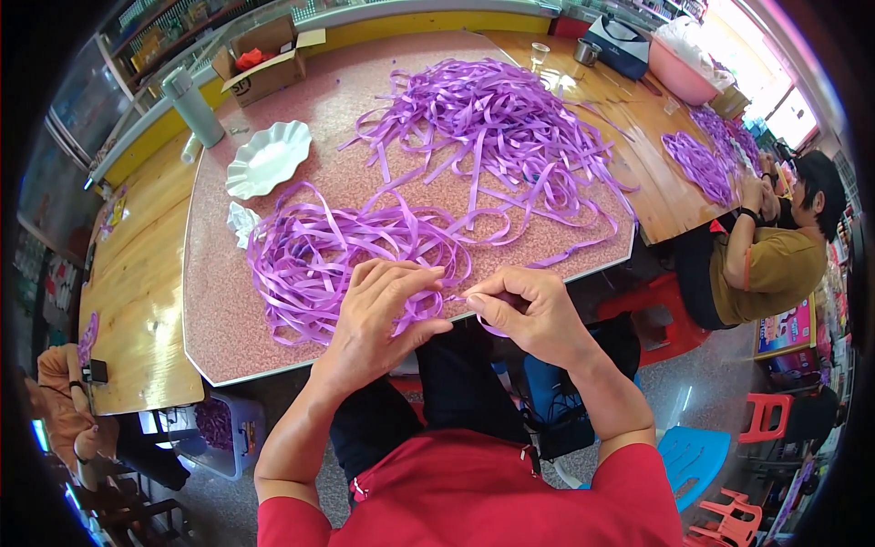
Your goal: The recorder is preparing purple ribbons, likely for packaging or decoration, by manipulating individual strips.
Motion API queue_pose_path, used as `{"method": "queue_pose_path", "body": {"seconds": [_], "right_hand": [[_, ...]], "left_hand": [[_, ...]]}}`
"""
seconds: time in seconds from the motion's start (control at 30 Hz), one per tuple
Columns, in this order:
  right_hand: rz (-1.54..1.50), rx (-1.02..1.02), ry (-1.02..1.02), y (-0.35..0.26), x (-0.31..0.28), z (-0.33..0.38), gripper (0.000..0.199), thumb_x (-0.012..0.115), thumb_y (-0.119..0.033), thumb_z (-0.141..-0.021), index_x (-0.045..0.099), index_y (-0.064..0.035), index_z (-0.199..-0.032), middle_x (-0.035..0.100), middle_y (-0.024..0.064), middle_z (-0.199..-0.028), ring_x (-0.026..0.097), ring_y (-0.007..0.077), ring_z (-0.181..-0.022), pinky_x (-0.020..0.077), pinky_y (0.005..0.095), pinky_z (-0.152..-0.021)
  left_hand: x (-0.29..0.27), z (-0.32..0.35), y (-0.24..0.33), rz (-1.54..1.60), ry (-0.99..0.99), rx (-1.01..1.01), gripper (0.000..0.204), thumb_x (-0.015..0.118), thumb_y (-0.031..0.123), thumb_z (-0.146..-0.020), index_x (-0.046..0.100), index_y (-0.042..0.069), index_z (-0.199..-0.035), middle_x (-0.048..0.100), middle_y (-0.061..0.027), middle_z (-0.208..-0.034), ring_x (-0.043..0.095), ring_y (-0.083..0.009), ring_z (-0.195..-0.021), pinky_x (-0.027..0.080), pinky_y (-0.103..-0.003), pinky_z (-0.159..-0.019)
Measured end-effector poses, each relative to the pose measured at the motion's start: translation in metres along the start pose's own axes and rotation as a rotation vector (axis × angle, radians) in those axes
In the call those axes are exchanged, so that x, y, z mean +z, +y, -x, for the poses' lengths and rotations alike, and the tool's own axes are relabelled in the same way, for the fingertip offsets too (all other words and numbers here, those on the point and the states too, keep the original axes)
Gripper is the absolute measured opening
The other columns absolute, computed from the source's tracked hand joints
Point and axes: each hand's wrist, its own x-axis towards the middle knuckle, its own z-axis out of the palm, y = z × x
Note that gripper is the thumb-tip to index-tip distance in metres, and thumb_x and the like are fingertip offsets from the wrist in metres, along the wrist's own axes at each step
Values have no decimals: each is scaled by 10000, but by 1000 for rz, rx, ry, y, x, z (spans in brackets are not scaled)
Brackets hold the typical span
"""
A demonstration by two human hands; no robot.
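Near the front edge of the pink speckled tabletop (pixel 228 333), my right hand (pixel 533 314) pinches a thin purple ribbon (pixel 493 328) between thumb and fingertips, and a short loop of it hangs below. My left hand (pixel 378 314) is open just to the left, its fingers stretched out and the thumb apart. It hovers at the right side of a loose heap of purple ribbons (pixel 301 264), partly covering it. Whether a ribbon touches its fingertips is hard to see. Farther back lies a bigger tangled pile of purple ribbons (pixel 483 118), with several strands trailing toward me.
A scalloped white dish (pixel 269 159), crumpled white tissue (pixel 241 221), green bottle (pixel 193 109) and open cardboard box (pixel 264 68) stand at the left and back. Another person (pixel 775 237) sits at the right beside more ribbons (pixel 697 164). Someone else (pixel 68 401) is at far left.
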Motion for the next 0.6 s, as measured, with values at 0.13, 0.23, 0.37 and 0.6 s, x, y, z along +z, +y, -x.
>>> {"method": "queue_pose_path", "body": {"seconds": [0.13, 0.23, 0.37, 0.6], "right_hand": [[50, -106, -1, -4, 4, -1, 90, 696, -91, -929, 709, -2, -927, 605, -30, -727, 504, 9, -628, 384, 211, -532], [80, -170, 11, -7, 5, 2, 67, 714, -74, -903, 707, -10, -920, 615, 19, -713, 532, 51, -598, 389, 235, -523], [215, -444, 32, 3, 7, -1, 54, 735, -57, -867, 706, -22, -897, 633, 68, -718, 567, 142, -564, 416, 275, -521], [235, -673, -113, 16, 14, 9, 87, 756, -105, -842, 681, -61, -837, 631, 64, -713, 642, 231, -609, 479, 339, -519]], "left_hand": [[6, -2, 0, -111, -5, 118, 303, 778, 141, -789, 637, 63, -1046, 689, -55, -985, 649, -265, -1003, 435, -427, -920], [9, -5, -4, -201, -23, 254, 221, 777, 148, -801, 624, 71, -941, 633, -62, -899, 631, -250, -971, 445, -423, -884], [-7, 0, 2, 5, -150, 234, 148, 720, 52, -809, 574, 71, -823, 570, -72, -805, 591, -274, -809, 454, -414, -815], [-22, 21, -3, 410, -498, 47, 104, 670, 51, -829, 573, 37, -793, 596, -99, -773, 604, -297, -740, 458, -399, -702]]}}
